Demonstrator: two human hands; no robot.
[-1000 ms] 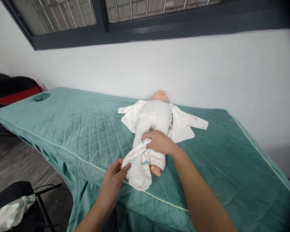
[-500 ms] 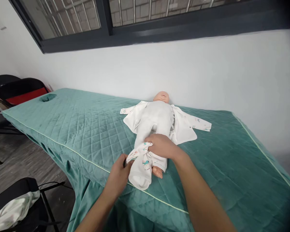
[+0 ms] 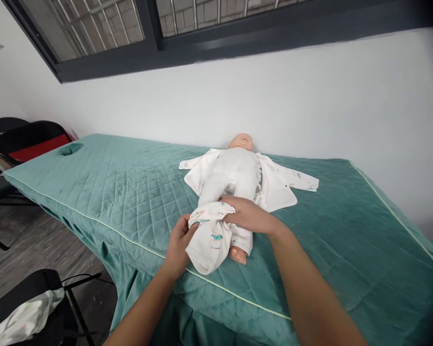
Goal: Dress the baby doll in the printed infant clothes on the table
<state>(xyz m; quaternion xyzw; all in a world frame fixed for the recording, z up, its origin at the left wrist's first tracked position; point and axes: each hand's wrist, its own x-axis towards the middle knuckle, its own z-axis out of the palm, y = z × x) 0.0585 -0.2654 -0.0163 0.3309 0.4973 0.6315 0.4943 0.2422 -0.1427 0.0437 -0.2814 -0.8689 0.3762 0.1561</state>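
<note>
A baby doll (image 3: 234, 166) with a white cloth body lies on its back, head toward the wall. Beneath it a white printed baby top (image 3: 281, 192) is spread, sleeves out to both sides. White printed baby pants (image 3: 211, 242) are bunched round the lower legs. My left hand (image 3: 180, 240) pinches the bunched edge at the left. On the other side of that edge, my right hand (image 3: 247, 214) grips the cloth between the legs. One bare foot (image 3: 238, 254) sticks out of the right pant leg; the other foot is hidden in the cloth.
The doll lies on a green quilted massage-table cover (image 3: 137, 192) with a face hole (image 3: 71, 149) at the far left. A black chair (image 3: 39, 307) with white printed cloth (image 3: 29, 317) stands at lower left. Behind is a white wall under a window (image 3: 104, 29).
Both hands have raised the bunched pants edge slightly up the left leg, and the edge is stretched wider. The loose end of the cloth has shifted up and left.
</note>
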